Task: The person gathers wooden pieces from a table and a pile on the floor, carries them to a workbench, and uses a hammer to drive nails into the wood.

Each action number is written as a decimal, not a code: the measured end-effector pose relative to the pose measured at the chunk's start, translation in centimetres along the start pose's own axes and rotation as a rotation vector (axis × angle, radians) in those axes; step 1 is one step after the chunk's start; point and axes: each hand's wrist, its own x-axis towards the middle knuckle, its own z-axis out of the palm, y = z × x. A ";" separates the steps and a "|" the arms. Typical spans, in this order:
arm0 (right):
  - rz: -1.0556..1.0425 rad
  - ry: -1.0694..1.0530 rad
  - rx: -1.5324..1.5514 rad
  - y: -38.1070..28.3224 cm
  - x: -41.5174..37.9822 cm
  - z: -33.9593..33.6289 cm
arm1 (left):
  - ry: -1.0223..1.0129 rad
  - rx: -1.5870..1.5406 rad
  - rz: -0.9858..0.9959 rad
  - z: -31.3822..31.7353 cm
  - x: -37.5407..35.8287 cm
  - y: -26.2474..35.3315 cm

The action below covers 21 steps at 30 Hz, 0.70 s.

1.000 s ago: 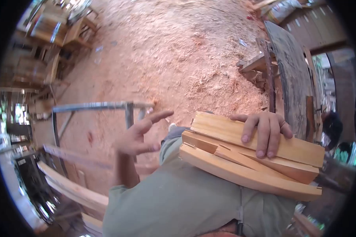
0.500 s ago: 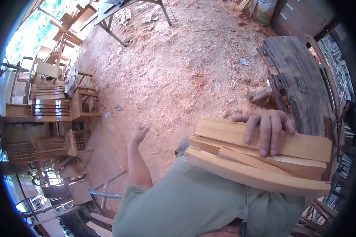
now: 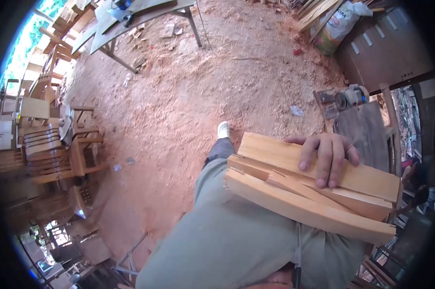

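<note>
My right hand is wrapped over a bundle of planed wooden pieces, its fingers bent across the top board. The bundle lies against the right side of my grey-green shirt. It holds a wide flat board, narrower strips stacked at angles in the middle, and a slightly curved piece closest to my body. Their undersides and the palm are hidden. My left hand is outside the view.
Wood shavings cover the floor, where my shoe shows. Wooden chairs line the left. A work table stands ahead. To the right are a dark bench with a machine, a sack and a brown panel.
My left hand and forearm have swung out of view. My shoe has come into sight ahead, and the surroundings have shifted. The bundle stays in my right hand.
</note>
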 end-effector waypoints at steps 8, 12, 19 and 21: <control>0.025 0.135 -0.174 -3.7 2.6 -12.8 | 0.098 0.351 0.586 3.3 2.3 49.9; 0.014 0.220 -0.240 -5.3 0.2 -18.6 | -0.278 0.402 0.514 10.6 -8.0 71.0; -0.019 0.251 -0.354 -10.4 -6.7 -32.3 | -0.055 0.484 0.876 25.4 -1.3 84.4; -0.032 0.236 -0.367 -13.0 -7.7 -37.0 | 0.282 0.767 0.809 27.8 10.9 82.0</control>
